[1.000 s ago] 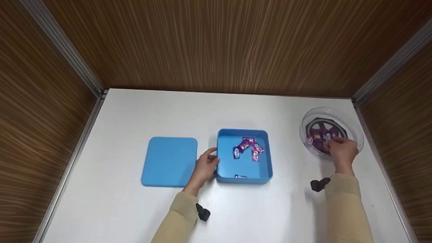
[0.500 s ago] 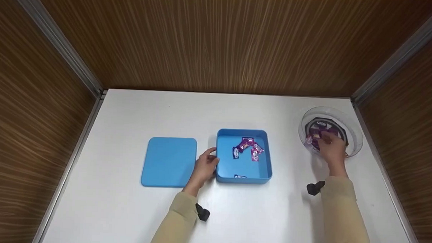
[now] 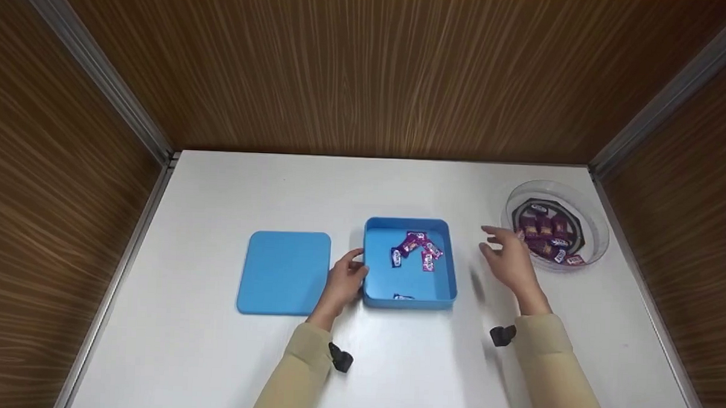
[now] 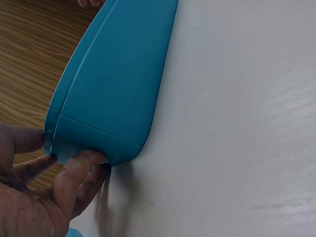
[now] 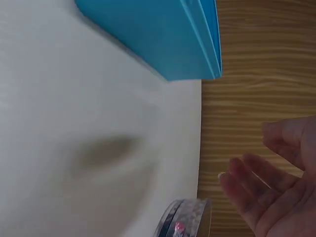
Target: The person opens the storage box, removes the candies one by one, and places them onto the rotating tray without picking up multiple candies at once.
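Under both hands spreads a white tabletop (image 3: 418, 363), with soft shadows near the arms. Directly on it, between the hands, stands an open blue box (image 3: 409, 304), its side touching the left hand (image 3: 343, 282). Left of that hand, just beside it, a flat blue panel (image 3: 284, 274) lies. Right of the right hand (image 3: 509, 260) and slightly farther off stands a clear round bowl (image 3: 597, 230).

Blue box (image 3: 408, 283), brown wood-grained wall (image 3: 379, 72)
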Demonstrator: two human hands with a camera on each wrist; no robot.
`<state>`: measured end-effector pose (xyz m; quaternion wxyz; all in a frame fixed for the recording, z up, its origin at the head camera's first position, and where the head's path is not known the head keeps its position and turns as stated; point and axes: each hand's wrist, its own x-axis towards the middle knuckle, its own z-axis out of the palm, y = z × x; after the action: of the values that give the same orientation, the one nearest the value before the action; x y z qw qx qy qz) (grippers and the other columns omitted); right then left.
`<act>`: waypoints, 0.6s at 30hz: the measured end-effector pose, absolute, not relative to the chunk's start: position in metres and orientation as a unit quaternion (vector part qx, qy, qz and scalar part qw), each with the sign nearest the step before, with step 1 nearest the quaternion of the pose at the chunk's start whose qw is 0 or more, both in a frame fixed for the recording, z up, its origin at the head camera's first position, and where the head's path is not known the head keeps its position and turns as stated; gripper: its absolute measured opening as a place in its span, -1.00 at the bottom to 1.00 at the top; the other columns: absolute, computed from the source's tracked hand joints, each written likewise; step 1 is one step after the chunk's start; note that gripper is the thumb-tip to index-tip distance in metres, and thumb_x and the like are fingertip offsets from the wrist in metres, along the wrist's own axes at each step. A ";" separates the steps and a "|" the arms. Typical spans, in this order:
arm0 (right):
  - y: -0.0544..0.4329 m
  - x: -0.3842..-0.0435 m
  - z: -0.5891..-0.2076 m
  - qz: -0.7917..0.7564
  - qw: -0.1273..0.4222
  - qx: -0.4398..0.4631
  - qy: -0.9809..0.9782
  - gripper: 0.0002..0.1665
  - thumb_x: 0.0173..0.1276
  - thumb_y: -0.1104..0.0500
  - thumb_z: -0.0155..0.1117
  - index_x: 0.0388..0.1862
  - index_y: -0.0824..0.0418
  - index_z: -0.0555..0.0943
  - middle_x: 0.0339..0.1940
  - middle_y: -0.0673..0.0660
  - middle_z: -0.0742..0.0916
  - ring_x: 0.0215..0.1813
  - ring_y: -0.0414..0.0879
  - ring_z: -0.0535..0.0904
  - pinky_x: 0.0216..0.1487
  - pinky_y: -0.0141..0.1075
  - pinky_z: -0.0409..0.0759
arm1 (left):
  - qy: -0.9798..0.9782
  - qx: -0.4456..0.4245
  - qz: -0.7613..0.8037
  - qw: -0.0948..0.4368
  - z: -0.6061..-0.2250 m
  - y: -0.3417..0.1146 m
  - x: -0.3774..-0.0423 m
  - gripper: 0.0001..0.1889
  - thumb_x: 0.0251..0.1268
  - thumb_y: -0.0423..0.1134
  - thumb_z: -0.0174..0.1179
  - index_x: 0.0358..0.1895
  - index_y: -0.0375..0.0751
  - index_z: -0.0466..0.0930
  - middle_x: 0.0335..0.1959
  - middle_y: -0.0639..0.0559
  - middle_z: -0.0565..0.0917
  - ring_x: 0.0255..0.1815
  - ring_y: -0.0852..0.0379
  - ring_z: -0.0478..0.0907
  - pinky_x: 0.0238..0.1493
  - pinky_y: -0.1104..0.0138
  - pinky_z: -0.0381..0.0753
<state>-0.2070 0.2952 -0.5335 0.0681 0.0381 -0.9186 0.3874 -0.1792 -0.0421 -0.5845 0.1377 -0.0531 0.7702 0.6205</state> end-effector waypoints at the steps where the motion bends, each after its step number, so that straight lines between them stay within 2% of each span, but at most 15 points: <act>1: 0.290 -0.205 -0.532 0.381 0.067 0.049 -0.921 -0.58 0.32 0.42 0.25 0.16 0.45 0.55 0.13 0.44 0.59 0.08 0.31 0.58 0.00 0.06 0.60 | 0.770 -0.052 0.621 0.138 -0.585 -0.042 -0.179 -0.52 0.49 -0.28 0.06 0.43 -0.19 0.32 0.05 -0.17 0.54 0.04 -0.04 0.53 -0.10 0.17 0.59; 6: 0.266 -0.198 -0.528 0.369 0.060 0.086 -0.923 -0.61 0.32 0.40 0.28 0.14 0.39 0.57 0.09 0.35 0.62 0.06 0.23 0.58 -0.02 0.06 0.60 | 0.766 -0.054 0.625 0.141 -0.584 -0.042 -0.179 -0.51 0.49 -0.28 0.05 0.43 -0.19 0.31 0.06 -0.17 0.53 0.04 -0.04 0.53 -0.11 0.18 0.59; 13: 0.242 -0.195 -0.530 0.371 0.046 0.101 -0.922 -0.65 0.28 0.44 0.29 0.07 0.41 0.60 -0.04 0.31 0.67 -0.08 0.12 0.65 -0.13 -0.04 0.66 | 0.764 -0.058 0.627 0.142 -0.582 -0.042 -0.179 -0.51 0.48 -0.30 0.06 0.43 -0.20 0.32 0.05 -0.19 0.53 0.06 -0.05 0.54 -0.12 0.18 0.60; 18: 0.228 -0.195 -0.534 0.348 0.028 0.116 -0.930 -0.64 0.27 0.46 0.28 0.06 0.38 0.61 -0.03 0.30 0.65 -0.08 0.09 0.63 -0.09 -0.05 0.66 | 0.767 -0.057 0.623 0.143 -0.583 -0.042 -0.179 -0.51 0.48 -0.29 0.06 0.43 -0.19 0.32 0.06 -0.18 0.53 0.05 -0.04 0.54 -0.12 0.18 0.60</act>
<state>-0.1955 0.2279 -0.5340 0.0280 0.1158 -0.9297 0.3485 -0.1788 -0.0420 -0.5827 0.1429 -0.0574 0.7666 0.6233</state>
